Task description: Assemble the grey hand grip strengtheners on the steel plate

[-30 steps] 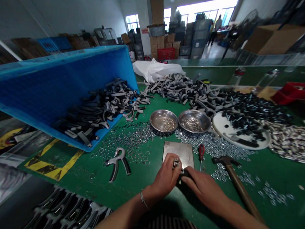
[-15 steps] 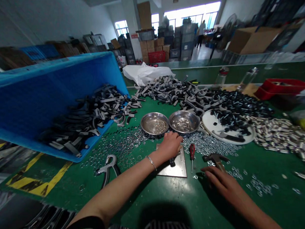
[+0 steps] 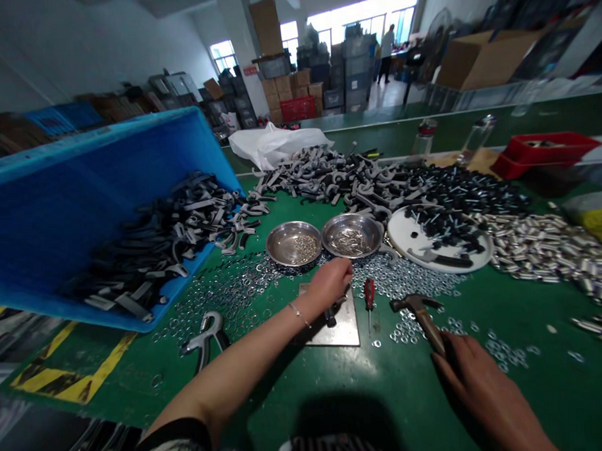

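Note:
My left hand [image 3: 330, 284] is closed over a metal plate [image 3: 348, 326], its fingers pressed together on something they mostly hide. A small black piece [image 3: 330, 318] pokes out beneath the palm. To the right, my right hand [image 3: 479, 374] is closed round the lower wooden handle of a claw hammer [image 3: 429, 327], whose head lies over loose nuts. Between the hands lies a red-handled screwdriver [image 3: 369, 295], its shaft toward me. Beyond my left hand stand two steel bowls, one with tiny parts [image 3: 277, 251] and one with small pins [image 3: 329, 226]. A grey hand grip [image 3: 205, 337] lies left of my forearm.
A tipped blue crate [image 3: 145, 149] of grey and black handles fills the left. Handles [image 3: 319, 175] are heaped at the back. A white plate [image 3: 401, 238] holds black knobs with screws. Silver cylinders [image 3: 533, 250] and a red bin [image 3: 550, 154] are at right.
My right hand has moved right and down and closed on the hammer's handle. My left hand stays over the metal plate, fingers drawn closer. The whole view has shifted slightly.

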Available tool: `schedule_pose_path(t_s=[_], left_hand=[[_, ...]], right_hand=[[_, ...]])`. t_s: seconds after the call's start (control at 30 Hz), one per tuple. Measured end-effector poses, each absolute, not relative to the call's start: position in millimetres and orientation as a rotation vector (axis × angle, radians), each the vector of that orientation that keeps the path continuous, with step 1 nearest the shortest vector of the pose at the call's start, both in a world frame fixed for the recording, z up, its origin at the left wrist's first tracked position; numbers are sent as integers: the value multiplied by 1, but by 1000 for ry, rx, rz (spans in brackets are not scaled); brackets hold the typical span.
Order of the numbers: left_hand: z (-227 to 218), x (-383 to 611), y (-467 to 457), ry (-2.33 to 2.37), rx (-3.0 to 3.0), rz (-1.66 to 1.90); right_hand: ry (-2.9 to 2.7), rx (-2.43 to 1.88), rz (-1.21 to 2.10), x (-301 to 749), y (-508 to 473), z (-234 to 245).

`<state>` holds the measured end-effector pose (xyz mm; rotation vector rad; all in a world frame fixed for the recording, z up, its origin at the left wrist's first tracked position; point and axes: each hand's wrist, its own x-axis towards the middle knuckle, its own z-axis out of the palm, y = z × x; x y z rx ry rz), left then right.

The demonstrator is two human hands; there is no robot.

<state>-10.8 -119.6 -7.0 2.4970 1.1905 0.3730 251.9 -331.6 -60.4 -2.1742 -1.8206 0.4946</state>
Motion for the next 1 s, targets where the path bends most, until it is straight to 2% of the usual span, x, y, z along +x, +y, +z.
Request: schedule_pose_path(t_s=[0.17,0.23,0.4,0.57,0.67,0.83,0.93,1.0], left_hand=[[-5,-69,-139,1191,1997,637],[-13,-79,-146,1216,2014,623],[-32,-78,-147,1392,2146,512],[-31,-73,-144,1411,2180,459],[-29,-71,-144,1392,2228,436],[-24,-68,-141,1294,2486,354],[-18,-69,-138,1045,2826,202],[-16,-72,-141,1033,2824,173]], right_hand=[[-1579,-2113,926,263,-312,-53],[-1480,-2061,1048,264,-300,-44],[-1293,-1951,1052,246,-284,-8],[-1139,-1832,1395,219,-292,13],[-1218,-1819,1331,210,-294,9],[-1376,-1786,1419,211,-285,-3],[-1642,-1796,1171,214,-276,0],[-1777,-1756,1019,211,-271,7]])
